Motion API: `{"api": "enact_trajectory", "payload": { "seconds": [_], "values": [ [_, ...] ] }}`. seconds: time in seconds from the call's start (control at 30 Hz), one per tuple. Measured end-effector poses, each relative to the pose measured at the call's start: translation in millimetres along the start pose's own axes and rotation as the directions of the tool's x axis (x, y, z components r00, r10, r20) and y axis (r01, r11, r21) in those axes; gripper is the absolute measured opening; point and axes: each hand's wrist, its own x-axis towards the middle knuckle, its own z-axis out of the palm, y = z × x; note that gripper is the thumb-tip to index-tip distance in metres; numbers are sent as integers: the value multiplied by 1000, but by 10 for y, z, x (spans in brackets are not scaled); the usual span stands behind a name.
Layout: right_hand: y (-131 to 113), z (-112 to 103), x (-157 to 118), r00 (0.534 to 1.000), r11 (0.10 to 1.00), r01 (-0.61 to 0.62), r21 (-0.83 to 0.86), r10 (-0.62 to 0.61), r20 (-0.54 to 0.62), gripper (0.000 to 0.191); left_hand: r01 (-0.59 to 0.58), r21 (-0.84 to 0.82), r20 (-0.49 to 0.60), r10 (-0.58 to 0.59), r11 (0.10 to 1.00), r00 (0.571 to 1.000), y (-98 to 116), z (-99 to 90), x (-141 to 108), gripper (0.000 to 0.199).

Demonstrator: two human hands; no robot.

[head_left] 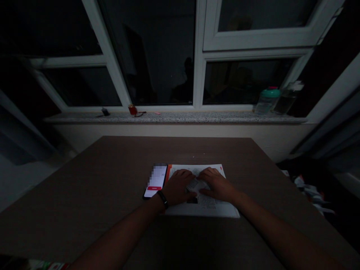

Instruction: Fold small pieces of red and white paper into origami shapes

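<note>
My left hand (178, 186), with a dark band (162, 199) on its wrist, lies palm down on a printed white booklet (222, 210) with an orange left edge. On the booklet's right side rests my right hand (218, 185), also palm down. Fingers on both hands are stretched and slightly bent, thumbs pointing inward. A greyish patch (197, 184) shows between them; whether it is print or a separate piece I cannot tell. Just left of the booklet is a phone (155, 182) with a lit screen.
The brown table (107, 180) stands below a window. On the speckled sill (180, 117) are a red jar (132, 109), a small dark bottle (105, 111), a teal-lidded bottle (267, 100) and another clear bottle (288, 98). Crumpled items (312, 193) lie beyond the table's right edge.
</note>
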Motion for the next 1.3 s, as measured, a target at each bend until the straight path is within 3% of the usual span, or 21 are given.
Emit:
{"api": "enact_trajectory", "payload": {
  "seconds": [0.63, 0.83, 1.03, 1.3],
  "values": [
    [78, 91, 37, 998, 998, -33, 54, 36, -44, 33, 11, -15, -26, -11, 1000, 1000, -21, 15, 28, 47],
    [136, 101, 19, 996, 994, -61, 88, 67, -64, 51, 19, -33, -30, -20, 999, 999, -25, -2, 36, 33],
    [136, 67, -13, 996, 992, -56, 110, 63, -60, 70, 35, -59, -44, -38, 998, 998, -27, 0, 29, 32],
    [144, 88, -9, 995, 991, -70, 110, 77, -57, 68, 28, -42, -45, -30, 999, 999, -28, -3, 21, 33]
  ]
}}
